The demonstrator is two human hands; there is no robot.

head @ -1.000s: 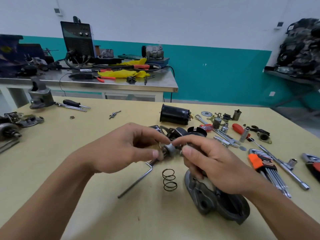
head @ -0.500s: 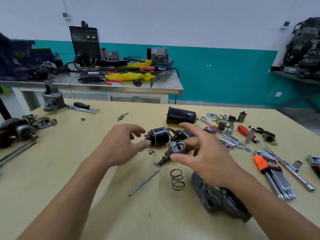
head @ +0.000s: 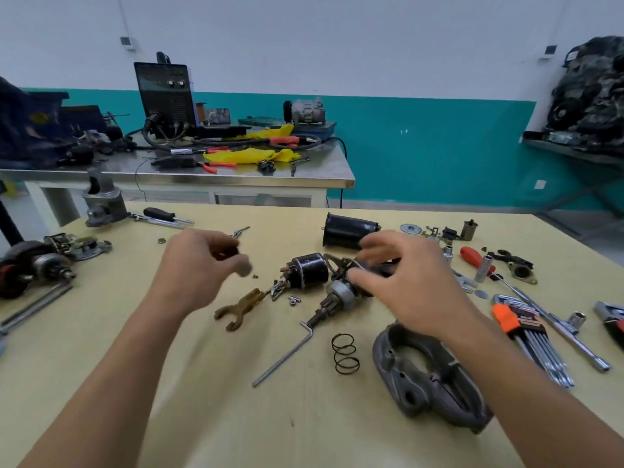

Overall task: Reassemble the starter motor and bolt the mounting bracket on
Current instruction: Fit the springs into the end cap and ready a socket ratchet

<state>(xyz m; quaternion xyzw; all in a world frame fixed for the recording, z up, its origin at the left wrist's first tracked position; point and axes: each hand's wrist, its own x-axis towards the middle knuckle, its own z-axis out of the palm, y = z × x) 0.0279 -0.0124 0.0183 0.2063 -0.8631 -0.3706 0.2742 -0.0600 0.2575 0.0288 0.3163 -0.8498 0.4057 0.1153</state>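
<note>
Head-worn view, down over workbench (head: 202, 417)

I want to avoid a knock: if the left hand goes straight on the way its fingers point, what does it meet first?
Probably the black solenoid, to the right of the left hand; the hand is blurred and depth unclear, so it could pass above.

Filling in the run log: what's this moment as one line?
left hand: above table, blurred, grip unclear | right hand: thumb on pinion drive | spring, housing: on table
</note>
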